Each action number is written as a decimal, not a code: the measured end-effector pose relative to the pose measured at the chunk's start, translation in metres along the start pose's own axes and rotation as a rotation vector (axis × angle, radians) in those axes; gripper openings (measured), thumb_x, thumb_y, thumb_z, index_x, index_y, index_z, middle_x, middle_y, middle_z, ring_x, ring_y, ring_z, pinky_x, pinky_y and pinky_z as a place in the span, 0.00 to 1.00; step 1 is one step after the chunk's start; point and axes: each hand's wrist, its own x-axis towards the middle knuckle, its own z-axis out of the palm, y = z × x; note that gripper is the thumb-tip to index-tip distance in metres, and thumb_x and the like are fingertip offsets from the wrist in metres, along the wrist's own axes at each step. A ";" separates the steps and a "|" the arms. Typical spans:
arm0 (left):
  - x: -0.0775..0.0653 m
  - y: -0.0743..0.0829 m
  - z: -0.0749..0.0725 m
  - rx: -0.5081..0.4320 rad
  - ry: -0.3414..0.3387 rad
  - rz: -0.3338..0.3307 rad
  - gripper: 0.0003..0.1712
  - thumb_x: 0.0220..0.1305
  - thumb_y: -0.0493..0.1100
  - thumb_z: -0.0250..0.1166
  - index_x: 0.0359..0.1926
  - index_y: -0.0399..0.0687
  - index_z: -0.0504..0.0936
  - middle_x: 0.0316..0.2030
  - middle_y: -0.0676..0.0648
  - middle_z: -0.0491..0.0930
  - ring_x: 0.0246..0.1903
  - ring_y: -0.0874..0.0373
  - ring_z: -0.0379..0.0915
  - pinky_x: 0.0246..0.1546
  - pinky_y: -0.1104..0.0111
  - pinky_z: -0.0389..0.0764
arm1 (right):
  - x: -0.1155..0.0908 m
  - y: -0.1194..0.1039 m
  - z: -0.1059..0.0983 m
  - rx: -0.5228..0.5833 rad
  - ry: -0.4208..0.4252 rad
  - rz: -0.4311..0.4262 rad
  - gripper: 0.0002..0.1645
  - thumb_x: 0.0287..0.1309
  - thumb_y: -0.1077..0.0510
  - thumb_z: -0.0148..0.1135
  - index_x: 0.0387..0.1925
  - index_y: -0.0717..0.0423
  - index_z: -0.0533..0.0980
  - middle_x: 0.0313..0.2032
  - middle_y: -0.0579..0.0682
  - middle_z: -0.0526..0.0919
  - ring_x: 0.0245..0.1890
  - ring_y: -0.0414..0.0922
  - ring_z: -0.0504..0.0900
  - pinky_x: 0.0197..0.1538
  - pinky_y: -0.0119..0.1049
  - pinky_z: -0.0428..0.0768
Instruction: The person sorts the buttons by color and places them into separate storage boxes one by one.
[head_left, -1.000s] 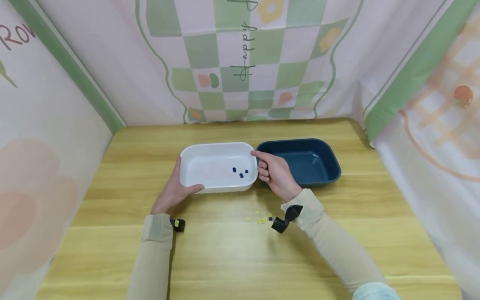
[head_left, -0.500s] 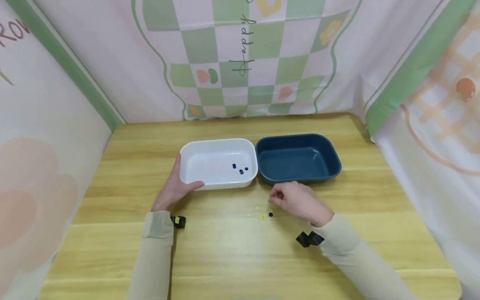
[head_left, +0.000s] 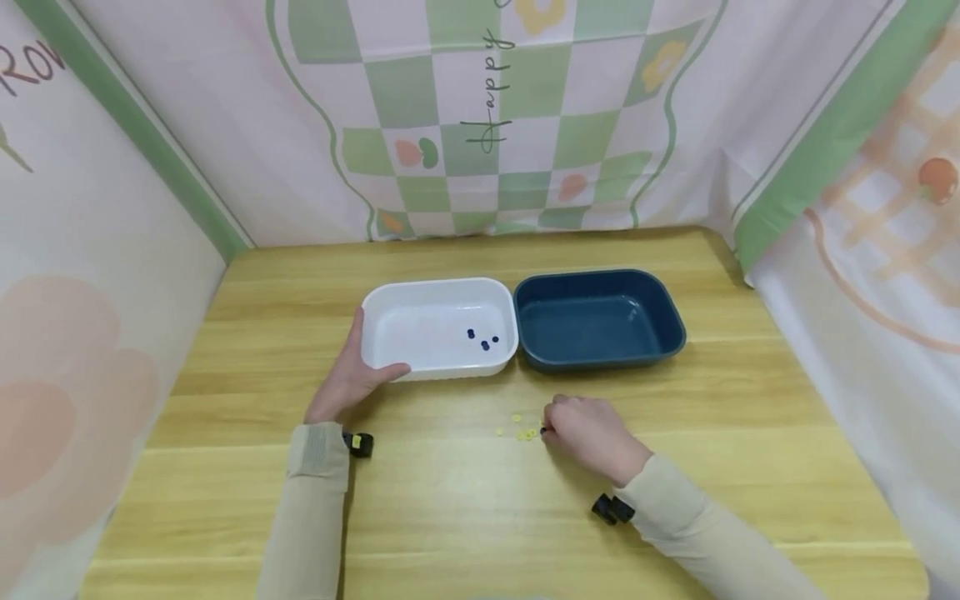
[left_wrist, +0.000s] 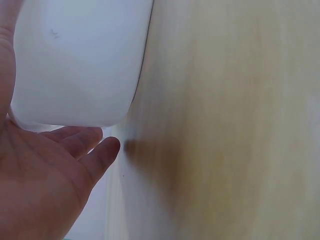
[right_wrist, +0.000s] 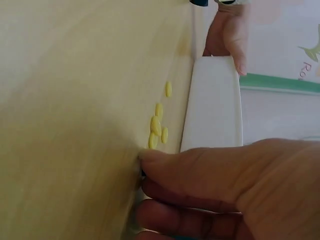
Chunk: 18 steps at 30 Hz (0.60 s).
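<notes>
My left hand (head_left: 347, 379) holds the near left corner of a white plastic tub (head_left: 420, 362), its thumb on the front rim and fingers along the end wall. In the left wrist view, those fingers (left_wrist: 102, 155) lie against the tub's end. Dark blue beads (head_left: 485, 346) sit inside the tub, towards its right side. On the table, my right hand (head_left: 592, 433) pinches a small dark blue bead (right_wrist: 143, 173) between thumb and finger, mostly covered by them. Beside its fingertips lie several small yellow rings (head_left: 522, 434), seen close up in the right wrist view.
A dark blue tub (head_left: 600, 361) stands directly right of the white one, with nothing visible inside. Both rest on a wood-grain table (head_left: 450, 517). Patterned cloth (head_left: 525, 125) hangs behind the table and at both sides.
My right hand has moved from the white tub's right rim down to the table and taken hold of the dark blue bead by the yellow rings. My left hand stays put.
</notes>
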 end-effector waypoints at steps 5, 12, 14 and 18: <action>0.000 -0.001 0.001 -0.010 0.003 -0.003 0.76 0.47 0.59 0.77 0.76 0.60 0.24 0.76 0.46 0.36 0.71 0.45 0.45 0.68 0.47 0.51 | -0.001 -0.005 0.003 -0.087 0.045 -0.037 0.10 0.52 0.60 0.68 0.19 0.53 0.77 0.22 0.46 0.74 0.22 0.46 0.75 0.22 0.42 0.75; 0.001 -0.002 0.001 -0.013 0.006 0.010 0.76 0.47 0.58 0.78 0.76 0.59 0.24 0.76 0.44 0.38 0.69 0.44 0.49 0.68 0.46 0.53 | 0.000 -0.014 0.003 -0.199 0.053 -0.049 0.08 0.49 0.65 0.65 0.19 0.55 0.78 0.22 0.48 0.74 0.21 0.45 0.73 0.19 0.39 0.71; 0.001 -0.002 0.001 -0.008 0.006 0.003 0.76 0.47 0.58 0.78 0.76 0.61 0.24 0.76 0.45 0.38 0.69 0.45 0.48 0.68 0.47 0.52 | 0.001 -0.017 0.002 -0.229 0.035 -0.054 0.08 0.49 0.67 0.64 0.18 0.55 0.79 0.22 0.49 0.75 0.21 0.46 0.73 0.20 0.38 0.70; 0.001 -0.002 0.001 0.006 0.003 -0.007 0.76 0.46 0.60 0.77 0.76 0.62 0.24 0.76 0.45 0.37 0.70 0.44 0.47 0.68 0.47 0.52 | 0.004 -0.026 0.002 -0.300 0.008 -0.068 0.11 0.49 0.69 0.62 0.17 0.54 0.78 0.22 0.50 0.75 0.22 0.47 0.73 0.22 0.38 0.70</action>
